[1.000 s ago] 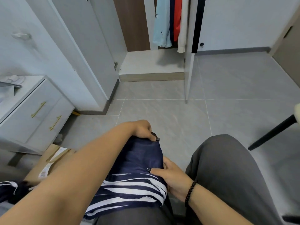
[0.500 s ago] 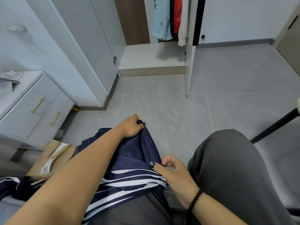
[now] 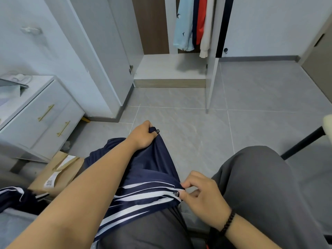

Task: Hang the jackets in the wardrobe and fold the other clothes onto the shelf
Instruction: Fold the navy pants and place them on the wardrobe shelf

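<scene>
From the head camera, looking down over my lap, I have one navy garment with white stripes (image 3: 143, 178) draped across my left thigh, its far end stretched out above the floor (image 3: 197, 133). My left hand (image 3: 143, 135) has its grip clamped on the far edge, fingers curled round a bunch of the cloth, while my right hand (image 3: 199, 193) pinches the near striped corner between thumb and forefinger. The fabric looks thin, smooth and a little shiny, so I judge it light, limp and likely to slide; it will not keep a crease by itself, and the best places to take it are the hems and corners, pulled taut between both grips as they are now. I count two hands on it, and a second dark piece with white trim (image 3: 16, 196) lying at my lower left, which may be part of the same set, I cannot tell. In the open wardrobe (image 3: 170, 67) ahead I count four hanging garments (image 3: 194, 24): pale blue, navy, red and cream. One cardboard box (image 3: 53, 173) sits on the floor by one drawer unit (image 3: 39, 112) with two brass handles
</scene>
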The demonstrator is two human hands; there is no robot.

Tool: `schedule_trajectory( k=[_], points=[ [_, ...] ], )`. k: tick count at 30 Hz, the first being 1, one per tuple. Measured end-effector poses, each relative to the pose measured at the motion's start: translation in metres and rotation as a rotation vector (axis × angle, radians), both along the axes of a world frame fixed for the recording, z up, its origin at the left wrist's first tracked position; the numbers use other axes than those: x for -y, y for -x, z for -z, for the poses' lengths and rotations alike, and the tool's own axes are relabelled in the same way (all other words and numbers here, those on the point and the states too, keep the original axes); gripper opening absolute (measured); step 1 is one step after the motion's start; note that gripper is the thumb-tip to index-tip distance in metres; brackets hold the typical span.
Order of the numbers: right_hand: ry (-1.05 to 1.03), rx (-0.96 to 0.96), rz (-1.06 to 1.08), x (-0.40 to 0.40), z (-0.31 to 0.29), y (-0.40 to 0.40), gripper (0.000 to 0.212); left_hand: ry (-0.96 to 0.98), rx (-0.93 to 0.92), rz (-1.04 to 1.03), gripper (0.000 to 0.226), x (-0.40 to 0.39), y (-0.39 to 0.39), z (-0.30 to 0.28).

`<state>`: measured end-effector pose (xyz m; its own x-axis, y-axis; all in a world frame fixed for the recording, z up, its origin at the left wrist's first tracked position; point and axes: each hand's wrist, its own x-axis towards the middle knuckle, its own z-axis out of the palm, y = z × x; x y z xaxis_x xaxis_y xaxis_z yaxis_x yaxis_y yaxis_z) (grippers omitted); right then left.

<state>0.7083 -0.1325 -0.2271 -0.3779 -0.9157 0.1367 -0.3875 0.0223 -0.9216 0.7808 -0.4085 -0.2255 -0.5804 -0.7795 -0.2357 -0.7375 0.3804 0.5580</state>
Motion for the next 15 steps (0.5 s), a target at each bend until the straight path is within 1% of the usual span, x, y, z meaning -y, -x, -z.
schedule_trajectory(
  k=[2, 3, 4, 5, 7, 8, 9, 11, 12, 13, 14, 15],
  points=[
    [0.02, -0.137, -0.066, -0.008, 0.003, -0.007, 0.01, 0.026, 0.039, 0.014, 0.028, -0.006, -0.002, -0.004],
    [-0.009, -0.181, -0.113, -0.011, 0.003, -0.008, 0.018, 0.058, 0.059, 0.02, 0.026, -0.009, -0.003, -0.008],
    [-0.049, -0.189, -0.158, -0.013, 0.002, -0.008, 0.026, 0.129, 0.078, 0.028, 0.025, -0.014, -0.004, -0.013],
    [-0.091, -0.149, -0.177, -0.012, 0.0, -0.006, 0.029, 0.239, 0.092, 0.036, 0.026, -0.018, -0.006, -0.019],
    [-0.148, 0.066, -0.123, -0.004, -0.003, 0.003, 0.018, 0.452, 0.102, 0.009, 0.039, -0.031, -0.016, -0.032],
    [-0.169, 0.151, -0.054, 0.004, -0.002, 0.008, 0.023, 0.491, 0.097, -0.036, 0.049, -0.039, -0.025, -0.04],
    [-0.212, 0.196, 0.016, 0.013, 0.0, 0.015, 0.025, 0.484, 0.104, -0.093, 0.058, -0.047, -0.035, -0.046],
    [-0.342, 0.27, 0.093, 0.032, 0.004, 0.025, 0.017, 0.398, 0.164, -0.197, 0.074, -0.066, -0.061, -0.052],
    [-0.404, 0.337, 0.106, 0.041, 0.006, 0.027, 0.012, 0.336, 0.198, -0.239, 0.079, -0.075, -0.073, -0.052],
    [-0.449, 0.436, 0.105, 0.049, 0.008, 0.027, 0.012, 0.272, 0.221, -0.282, 0.083, -0.084, -0.085, -0.052],
    [-0.485, 0.557, 0.097, 0.055, 0.01, 0.026, 0.017, 0.211, 0.214, -0.33, 0.086, -0.091, -0.096, -0.051],
    [-0.509, 0.674, 0.082, 0.059, 0.01, 0.024, 0.02, 0.142, 0.175, -0.387, 0.088, -0.098, -0.105, -0.051]
  ],
)
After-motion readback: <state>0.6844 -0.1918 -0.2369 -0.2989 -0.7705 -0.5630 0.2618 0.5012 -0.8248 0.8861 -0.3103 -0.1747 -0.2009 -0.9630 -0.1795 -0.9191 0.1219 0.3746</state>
